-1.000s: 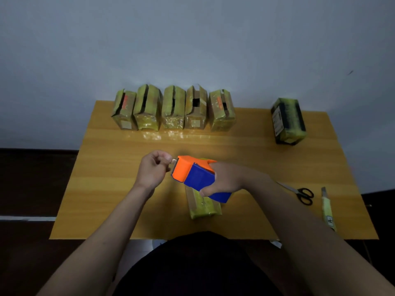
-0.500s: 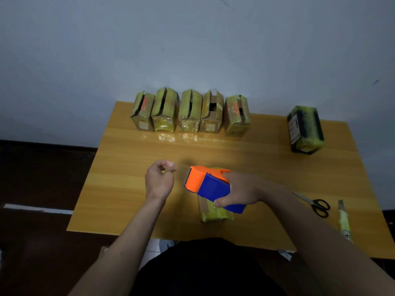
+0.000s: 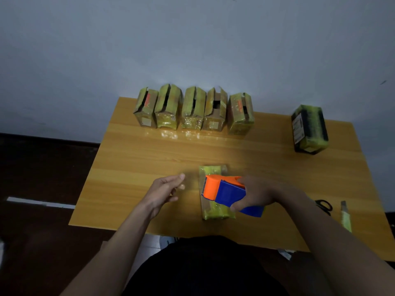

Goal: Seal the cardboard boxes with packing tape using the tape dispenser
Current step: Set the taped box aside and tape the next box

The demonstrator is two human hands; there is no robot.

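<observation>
Desk (image 3: 132, 189): wooden top, carrying all items listed below.

Tape dispenser (image 3: 222, 192): orange and blue, gripped in the right hand (image 3: 255, 194), whose fingers curl round its blue handle. It sits over the near box, the orange end with the toothed edge pointing left.

Near box (image 3: 213, 210): small cardboard box wrapped in yellowish tape, lying flat just in front of the person, partly under the dispenser. Whether its seam is fully taped cannot be told; the dispenser covers the middle.

Left hand (image 3: 165, 191): just left of the near box, fingers extended and relaxed, holding nothing visible. A clear strip of tape between this hand and the dispenser cannot be confirmed.

Row of five boxes (image 3: 193, 112): at the far edge of the desk, side by side. Their top flaps gape, with dark gaps showing. Judged unsealed.

Single box (image 3: 310, 129): far right, apart from the row, dark and yellow, closed on the sides that show. Judged likely finished.

Scissors (image 3: 323, 206) and utility knife (image 3: 346, 216): right edge of the desk, untouched.

Progress: early. One box appears done, one in hand, five left.
</observation>
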